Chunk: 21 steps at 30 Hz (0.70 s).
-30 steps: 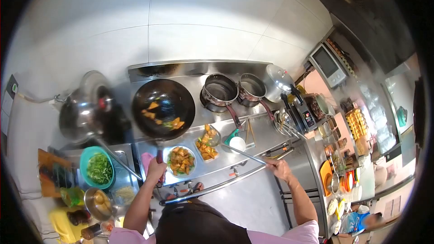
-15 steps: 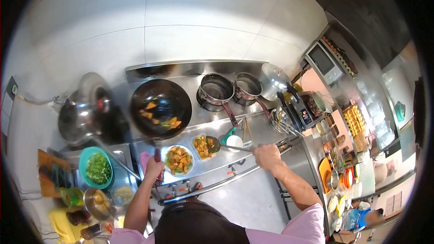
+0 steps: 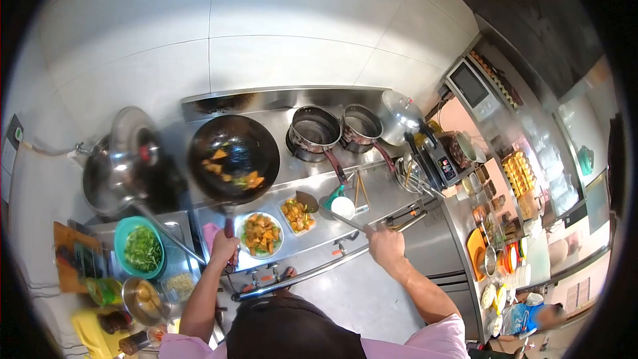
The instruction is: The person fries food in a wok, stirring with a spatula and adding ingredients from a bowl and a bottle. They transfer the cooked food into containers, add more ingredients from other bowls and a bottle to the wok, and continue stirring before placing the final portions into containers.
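My left hand (image 3: 224, 247) is closed around the handle of a dark wok (image 3: 234, 134), which rests on the stove with some orange-brown food pieces and bits of green inside. My right hand (image 3: 385, 246) grips the long handle of a wok spatula (image 3: 343, 218). Its dark head is over the upper edge of a small container of food (image 3: 297, 217). Beside my left hand, a round white bowl (image 3: 280, 241) is filled with similar orange-brown pieces and some green. A white cup (image 3: 343, 208) with a green handle stands close to the spatula's shaft.
Two saucepans (image 3: 316, 127) and a pressure cooker (image 3: 401, 117) stand along the stove's right. At left are a lidded wok (image 3: 100, 179), a teal bowl (image 3: 120, 252) of greens and a metal bowl (image 3: 136, 300). A metal rail (image 3: 312, 274) runs along the front. A person (image 3: 525, 319) is at far right.
The spatula's head has lifted and tilted up toward the container's far edge, and my right hand has shifted slightly left and down. My left hand stays on the wok handle.
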Each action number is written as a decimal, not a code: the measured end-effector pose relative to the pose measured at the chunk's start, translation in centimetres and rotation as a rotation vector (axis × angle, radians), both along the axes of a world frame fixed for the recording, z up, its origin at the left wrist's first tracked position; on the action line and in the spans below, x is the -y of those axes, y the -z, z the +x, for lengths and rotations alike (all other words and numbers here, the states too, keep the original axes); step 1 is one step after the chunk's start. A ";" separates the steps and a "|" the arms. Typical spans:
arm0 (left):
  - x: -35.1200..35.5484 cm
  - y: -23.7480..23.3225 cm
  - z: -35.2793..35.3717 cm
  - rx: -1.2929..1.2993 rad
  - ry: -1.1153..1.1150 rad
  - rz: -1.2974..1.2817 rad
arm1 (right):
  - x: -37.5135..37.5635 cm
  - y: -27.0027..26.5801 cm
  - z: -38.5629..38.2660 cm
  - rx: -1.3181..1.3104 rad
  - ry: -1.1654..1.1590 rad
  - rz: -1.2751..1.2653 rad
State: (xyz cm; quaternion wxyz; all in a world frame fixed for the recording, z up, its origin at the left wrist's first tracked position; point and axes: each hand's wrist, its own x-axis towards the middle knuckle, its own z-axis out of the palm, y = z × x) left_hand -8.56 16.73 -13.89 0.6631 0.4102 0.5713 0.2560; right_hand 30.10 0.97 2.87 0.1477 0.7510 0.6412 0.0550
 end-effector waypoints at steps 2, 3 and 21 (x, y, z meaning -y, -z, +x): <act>0.0 0.1 -0.1 -0.001 0.005 0.011 | 0.5 -0.3 -0.4 -0.023 0.026 0.047; 0.0 0.0 -0.1 -0.006 0.005 0.011 | 0.7 -0.2 -0.5 -0.026 0.030 0.053; -0.2 1.9 0.1 -0.024 0.030 0.121 | 3.2 5.6 0.9 -0.268 0.234 0.044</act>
